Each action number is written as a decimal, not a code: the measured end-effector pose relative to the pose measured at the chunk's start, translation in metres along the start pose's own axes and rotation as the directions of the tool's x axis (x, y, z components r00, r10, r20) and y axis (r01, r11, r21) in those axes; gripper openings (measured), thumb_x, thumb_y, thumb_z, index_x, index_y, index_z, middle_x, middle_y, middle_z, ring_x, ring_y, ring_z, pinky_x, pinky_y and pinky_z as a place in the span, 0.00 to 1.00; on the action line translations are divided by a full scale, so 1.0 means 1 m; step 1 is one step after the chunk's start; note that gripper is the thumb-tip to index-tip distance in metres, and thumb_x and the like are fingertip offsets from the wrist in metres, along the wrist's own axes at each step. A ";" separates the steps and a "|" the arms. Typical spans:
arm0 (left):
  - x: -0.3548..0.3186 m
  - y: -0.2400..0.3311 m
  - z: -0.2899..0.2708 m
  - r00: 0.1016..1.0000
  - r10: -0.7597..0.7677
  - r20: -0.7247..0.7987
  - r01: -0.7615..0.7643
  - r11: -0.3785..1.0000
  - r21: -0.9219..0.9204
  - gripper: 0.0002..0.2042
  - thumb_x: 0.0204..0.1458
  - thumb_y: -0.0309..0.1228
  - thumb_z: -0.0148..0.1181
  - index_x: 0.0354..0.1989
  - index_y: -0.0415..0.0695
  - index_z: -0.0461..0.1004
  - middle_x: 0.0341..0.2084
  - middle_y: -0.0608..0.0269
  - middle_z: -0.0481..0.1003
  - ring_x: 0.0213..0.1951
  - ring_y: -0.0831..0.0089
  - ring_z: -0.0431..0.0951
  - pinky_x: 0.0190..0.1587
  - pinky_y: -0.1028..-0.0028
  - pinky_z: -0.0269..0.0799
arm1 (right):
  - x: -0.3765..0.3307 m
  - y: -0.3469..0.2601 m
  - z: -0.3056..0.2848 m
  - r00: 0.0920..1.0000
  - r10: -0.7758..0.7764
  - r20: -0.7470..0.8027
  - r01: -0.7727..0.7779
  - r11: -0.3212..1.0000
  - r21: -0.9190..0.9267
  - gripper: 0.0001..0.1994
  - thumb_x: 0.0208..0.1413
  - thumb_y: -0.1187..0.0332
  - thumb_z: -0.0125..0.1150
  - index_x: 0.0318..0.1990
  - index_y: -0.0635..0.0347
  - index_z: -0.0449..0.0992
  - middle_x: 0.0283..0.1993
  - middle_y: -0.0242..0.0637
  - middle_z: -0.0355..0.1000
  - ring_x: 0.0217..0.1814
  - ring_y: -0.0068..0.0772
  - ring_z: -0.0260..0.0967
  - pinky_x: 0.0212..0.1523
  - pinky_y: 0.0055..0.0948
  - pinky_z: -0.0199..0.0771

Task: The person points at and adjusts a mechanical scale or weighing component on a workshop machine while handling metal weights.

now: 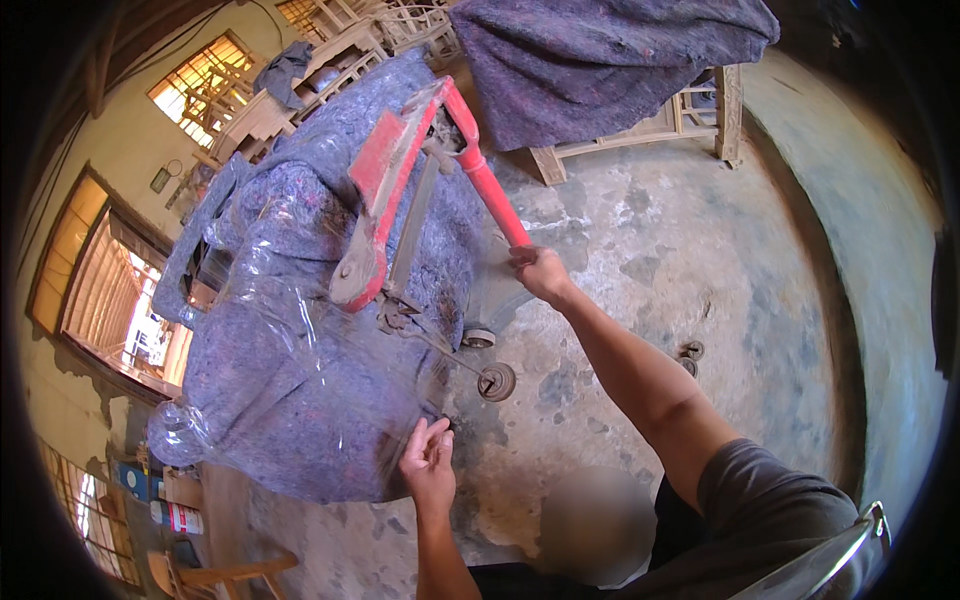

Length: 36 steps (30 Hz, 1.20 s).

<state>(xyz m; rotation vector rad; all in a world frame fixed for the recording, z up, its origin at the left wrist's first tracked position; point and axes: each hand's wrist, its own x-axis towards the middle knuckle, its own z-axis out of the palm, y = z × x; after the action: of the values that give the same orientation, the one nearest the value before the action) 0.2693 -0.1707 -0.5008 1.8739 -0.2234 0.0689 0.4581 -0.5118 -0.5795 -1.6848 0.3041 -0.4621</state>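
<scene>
My right hand [541, 276] is closed around the lower end of a red tubular handle [494, 203]. The handle joins a worn red metal frame [383, 233] that stands slanted against a bulky bundle [290, 385], wrapped in purple-grey felt blanket and clear plastic film. From the frame's lower end a thin rod runs to a small grooved wheel [495, 382] by the bundle's side. My left hand [431, 460] is at the bundle's near right edge, its fingers partly curled and apart. No object shows in it; whether its fingertips touch the blanket I cannot tell.
Behind stands a wooden frame [733, 115] under another felt blanket [610, 70]. Unfinished wooden furniture [345, 50] is stacked at the back left. A small metal wheel [691, 352] lies on the concrete floor [600, 400]. A wooden stool [225, 573] is at lower left.
</scene>
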 end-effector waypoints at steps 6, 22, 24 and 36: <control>-0.004 0.019 0.018 0.999 0.028 0.026 -0.027 0.999 -0.026 0.25 0.59 0.23 0.58 0.62 0.24 0.61 0.48 0.48 0.77 0.45 0.70 0.79 0.51 0.73 0.73 | -0.005 -0.019 -0.013 0.992 -0.039 0.119 0.008 0.968 0.253 0.20 0.48 0.77 0.57 0.52 0.70 0.77 0.41 0.42 0.80 0.44 0.31 0.77 0.47 0.27 0.75; 0.026 -0.080 -0.005 0.933 0.215 0.290 -0.304 0.900 0.313 0.24 0.48 0.24 0.65 0.56 0.34 0.71 0.43 0.49 0.78 0.45 0.53 0.78 0.48 0.62 0.73 | -0.052 -0.121 -0.048 0.982 0.044 0.182 -0.068 0.990 0.126 0.19 0.54 0.81 0.54 0.55 0.71 0.74 0.42 0.38 0.79 0.41 0.27 0.75 0.44 0.26 0.76; 0.038 -0.110 -0.008 0.939 0.105 0.327 -0.215 0.922 0.321 0.24 0.49 0.25 0.64 0.57 0.35 0.71 0.43 0.48 0.79 0.43 0.55 0.79 0.46 0.63 0.75 | -0.043 -0.140 -0.047 0.985 0.035 0.167 -0.048 0.996 0.075 0.19 0.54 0.79 0.55 0.55 0.70 0.74 0.42 0.39 0.79 0.41 0.27 0.76 0.44 0.25 0.76; 0.010 -0.134 -0.026 0.801 -0.383 0.460 0.062 0.818 0.572 0.23 0.55 0.33 0.56 0.60 0.40 0.71 0.42 0.47 0.80 0.46 0.55 0.81 0.48 0.64 0.74 | 0.026 -0.176 -0.019 0.940 -0.340 0.005 0.338 0.934 0.113 0.35 0.52 0.83 0.56 0.70 0.52 0.60 0.60 0.43 0.70 0.60 0.31 0.68 0.59 0.30 0.71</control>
<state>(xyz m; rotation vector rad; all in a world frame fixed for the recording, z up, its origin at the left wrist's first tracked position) 0.3057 -0.1078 -0.6170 2.4367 -0.4030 -0.6745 0.4622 -0.5111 -0.4008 -1.6367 -0.0349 -0.7004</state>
